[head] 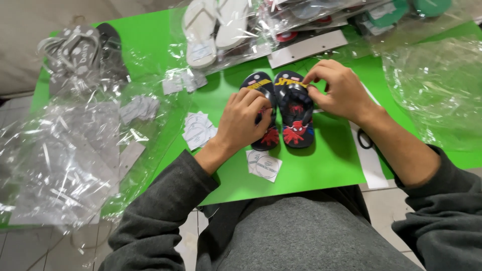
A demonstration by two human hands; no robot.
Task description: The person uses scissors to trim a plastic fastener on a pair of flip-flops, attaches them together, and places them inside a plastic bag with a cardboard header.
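Observation:
A pair of small dark flip-flops with red and blue cartoon prints lies side by side on the green board [321, 165]. My left hand [244, 120] rests curled over the left flip-flop [264, 113], covering its middle. My right hand [340, 90] pinches the strap at the top right of the right flip-flop [296, 118]. A small white round-printed label [264, 165] lies just below the left flip-flop.
Crumpled clear plastic bags [65, 155] cover the left side, and another clear bag [442, 90] sits at the right. Bagged white flip-flops [211, 27] and other bagged pairs lie at the back. A stack of white labels [198, 129] sits left of my hand.

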